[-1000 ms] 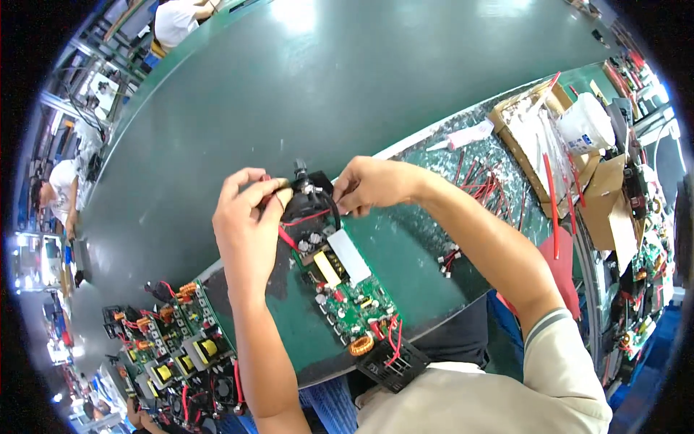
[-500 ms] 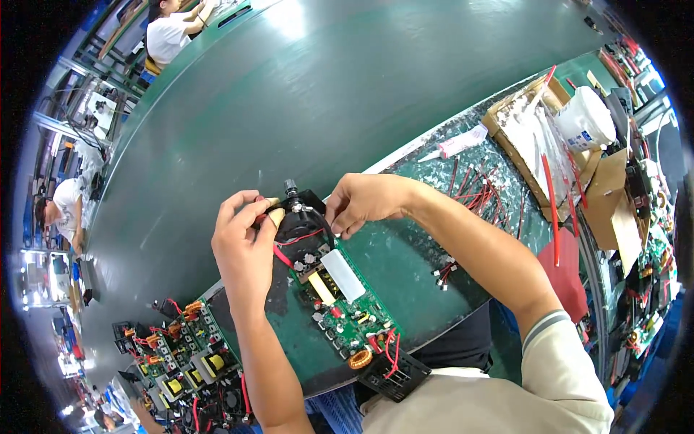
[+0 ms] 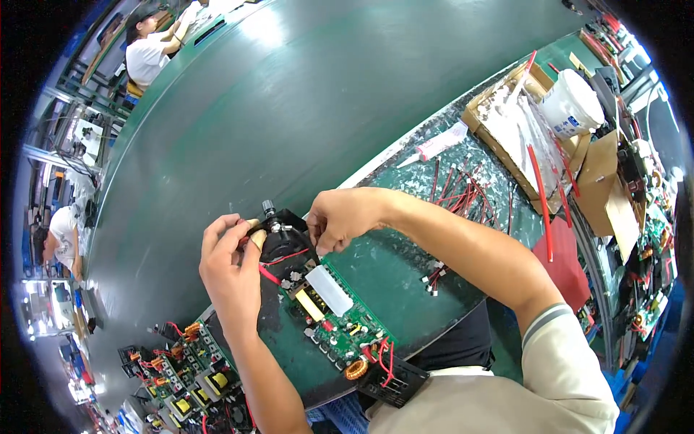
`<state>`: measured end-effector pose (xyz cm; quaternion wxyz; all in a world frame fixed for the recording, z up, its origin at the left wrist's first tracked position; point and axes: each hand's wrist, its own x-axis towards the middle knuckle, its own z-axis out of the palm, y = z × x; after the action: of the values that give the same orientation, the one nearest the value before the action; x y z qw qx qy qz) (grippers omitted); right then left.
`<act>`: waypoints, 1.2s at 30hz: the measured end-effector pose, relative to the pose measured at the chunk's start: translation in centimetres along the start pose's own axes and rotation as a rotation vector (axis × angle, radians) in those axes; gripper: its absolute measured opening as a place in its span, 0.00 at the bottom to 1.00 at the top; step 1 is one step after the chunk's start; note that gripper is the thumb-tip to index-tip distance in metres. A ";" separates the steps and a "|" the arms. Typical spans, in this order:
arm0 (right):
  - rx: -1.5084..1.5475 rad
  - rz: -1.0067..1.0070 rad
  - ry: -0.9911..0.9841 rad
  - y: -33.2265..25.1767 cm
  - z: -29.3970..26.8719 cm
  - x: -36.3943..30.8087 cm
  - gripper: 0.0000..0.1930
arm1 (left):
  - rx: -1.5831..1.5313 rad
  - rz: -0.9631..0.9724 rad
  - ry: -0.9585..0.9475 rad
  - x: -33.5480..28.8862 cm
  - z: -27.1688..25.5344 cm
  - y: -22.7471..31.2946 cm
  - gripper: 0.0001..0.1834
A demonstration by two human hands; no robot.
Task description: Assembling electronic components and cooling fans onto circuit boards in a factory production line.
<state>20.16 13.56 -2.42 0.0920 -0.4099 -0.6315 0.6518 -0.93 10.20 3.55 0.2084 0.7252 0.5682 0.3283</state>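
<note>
A green circuit board (image 3: 367, 323) lies slanted on the bench in front of me, with a pale heat-sink-like block, a yellow-wrapped part and a copper coil on it. At its far end stands a black fan panel (image 3: 277, 247) with a knob on top and a thin red wire. My left hand (image 3: 233, 269) grips this panel's left side, pale covers on its fingertips. My right hand (image 3: 343, 220) is pinched closed at the board's far right corner, beside the fan; a tiny white bit shows at its fingertips, too small to name. A black slotted panel (image 3: 396, 379) is at the near end.
Several similar board assemblies (image 3: 189, 383) are crowded at the lower left. To the right lie loose red-black leads (image 3: 466, 195), a white tube (image 3: 442, 142), an open carton (image 3: 499, 123) and a white bucket (image 3: 571, 105). Two other people sit far off at the left.
The view has shifted slightly, so most things appear further left. My right fingers have moved slightly at the board's corner; my left hand keeps its grip on the fan panel.
</note>
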 end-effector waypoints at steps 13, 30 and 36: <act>0.137 -0.003 0.020 -0.7 0.5 -1.4 0.07 | 0.670 0.492 -0.442 -1.4 -0.3 4.8 0.29; -0.300 -0.263 0.524 1.7 5.9 -1.5 0.07 | 0.520 0.383 -0.495 -1.2 0.1 2.7 0.27; -0.282 -0.306 0.608 2.5 6.7 -1.2 0.04 | 0.633 0.393 -0.456 -1.8 0.1 3.3 0.28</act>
<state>17.56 7.28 -5.11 0.3145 -0.4943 -0.7129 0.3854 1.15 7.59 5.21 0.0296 0.9016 0.4316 0.0030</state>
